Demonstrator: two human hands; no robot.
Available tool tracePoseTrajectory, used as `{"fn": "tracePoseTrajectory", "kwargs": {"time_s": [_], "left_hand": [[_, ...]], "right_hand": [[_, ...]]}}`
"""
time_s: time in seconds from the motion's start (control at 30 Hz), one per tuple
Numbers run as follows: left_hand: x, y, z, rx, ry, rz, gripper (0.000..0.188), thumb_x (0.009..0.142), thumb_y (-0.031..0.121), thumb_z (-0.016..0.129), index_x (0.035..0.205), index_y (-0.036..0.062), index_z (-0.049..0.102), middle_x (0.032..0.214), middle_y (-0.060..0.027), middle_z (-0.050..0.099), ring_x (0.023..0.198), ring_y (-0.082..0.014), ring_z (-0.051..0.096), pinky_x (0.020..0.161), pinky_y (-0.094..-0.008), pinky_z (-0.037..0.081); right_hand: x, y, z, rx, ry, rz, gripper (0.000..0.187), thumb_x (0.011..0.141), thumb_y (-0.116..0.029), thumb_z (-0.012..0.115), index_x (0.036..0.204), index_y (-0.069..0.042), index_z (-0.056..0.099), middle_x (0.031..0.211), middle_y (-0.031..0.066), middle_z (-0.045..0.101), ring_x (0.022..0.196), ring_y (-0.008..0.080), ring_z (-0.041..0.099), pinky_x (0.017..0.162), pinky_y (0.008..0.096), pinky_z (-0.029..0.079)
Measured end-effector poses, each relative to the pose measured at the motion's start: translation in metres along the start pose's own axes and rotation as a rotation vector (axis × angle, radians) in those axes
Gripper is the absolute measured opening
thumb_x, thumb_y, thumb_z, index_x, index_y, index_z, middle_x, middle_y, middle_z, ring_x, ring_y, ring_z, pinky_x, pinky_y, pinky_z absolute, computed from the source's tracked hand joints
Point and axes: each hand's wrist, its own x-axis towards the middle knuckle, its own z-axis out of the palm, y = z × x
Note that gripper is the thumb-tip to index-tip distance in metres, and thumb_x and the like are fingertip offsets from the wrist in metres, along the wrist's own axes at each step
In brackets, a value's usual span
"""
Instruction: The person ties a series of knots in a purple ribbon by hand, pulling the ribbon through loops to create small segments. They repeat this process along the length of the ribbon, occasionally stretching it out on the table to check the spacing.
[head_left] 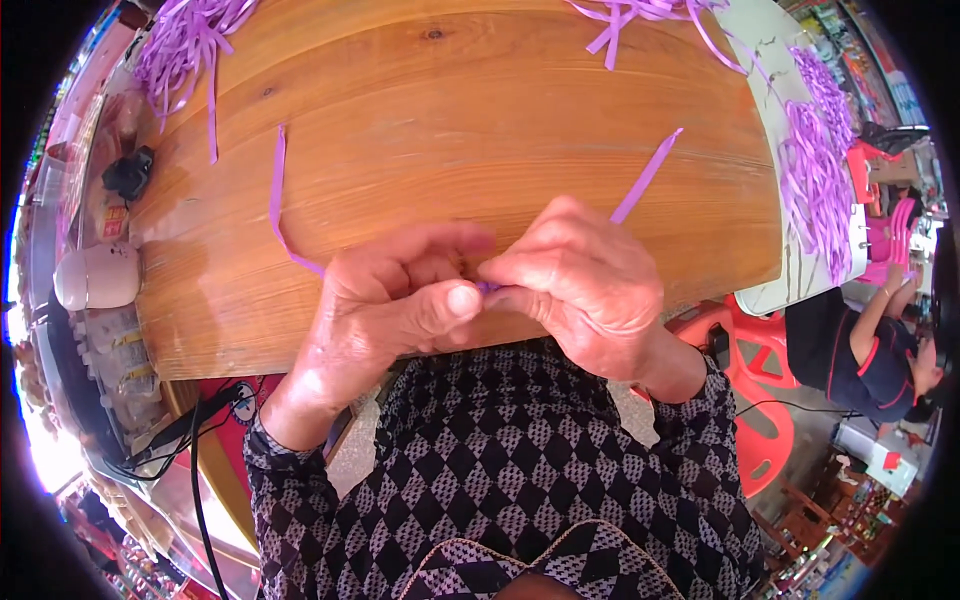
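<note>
On the head view, my only feed, I look down at a wooden table (430, 110) with both of the person's hands over its near edge. The purple ribbon (277, 190) I am watching lies on the wood to the left of the hands, its far end pointing away from the person, and runs in under the left hand (395, 290). A second stretch of purple comes out beyond the right hand (595, 285) and slants up and to the right; the hands cover the middle, so I cannot tell whether it is all one strip.

The right hand is narrowed to a pinch, thumb and forefinger closed on a small purple bit of ribbon between the two hands. The left hand is half curled, its thumb near that pinch and its fingers arched above; I cannot tell whether it grips the ribbon.

Around them I see a tangled purple bundle (190, 45) at the far left corner, another bundle (640, 10) at the far edge, and a long heap of purple strips (815, 190) on the pale surface (755, 300) to the right. A rounded pale pink container (98, 277) sits by the table's left edge. At far right, beyond the red stools (765, 440), I see another person (870, 355) in dark clothing.
</note>
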Motion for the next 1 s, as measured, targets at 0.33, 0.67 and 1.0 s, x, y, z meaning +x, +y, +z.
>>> {"fn": "tracePoseTrajectory", "kwargs": {"time_s": [0.33, 0.67, 1.0], "left_hand": [[-0.02, 0.0, -0.038, 0.405, 0.273, 0.076, 0.008, 0.08, 0.009, 0.06, 0.077, 0.0023, 0.058, 0.06, 0.004, 0.048, 0.053, -0.0036, 0.043, 0.048, -0.0183, 0.031], [-0.055, 0.019, -0.196, -0.122, 0.234, 0.457, 0.027, 0.082, 0.024, 0.061, 0.067, 0.0083, 0.044, 0.046, 0.0027, 0.035, 0.042, -0.0085, 0.029, 0.053, -0.0265, 0.029], [-0.062, 0.009, -0.194, -0.371, 0.388, 0.464, 0.017, 0.083, 0.013, 0.057, 0.071, 0.0074, 0.047, 0.074, -0.005, 0.05, 0.055, -0.0122, 0.039, 0.058, -0.0287, 0.031]], "right_hand": [[-0.018, -0.005, -0.056, -0.344, 0.057, 0.169, 0.015, 0.066, 0.005, 0.068, 0.078, 0.001, 0.062, 0.067, 0.0071, 0.057, 0.059, 0.0201, 0.052, 0.054, 0.0298, 0.041], [-0.116, 0.07, -0.264, -0.482, 0.526, 0.639, 0.012, 0.08, 0.004, 0.06, 0.091, 0.001, 0.064, 0.08, -0.0002, 0.06, 0.073, 0.0081, 0.055, 0.069, 0.0205, 0.044], [-0.104, 0.066, -0.233, -0.034, 0.811, 0.763, 0.021, 0.084, -0.007, 0.062, 0.103, 0.001, 0.06, 0.084, 0.0059, 0.062, 0.071, 0.0111, 0.054, 0.061, 0.0219, 0.042]]}}
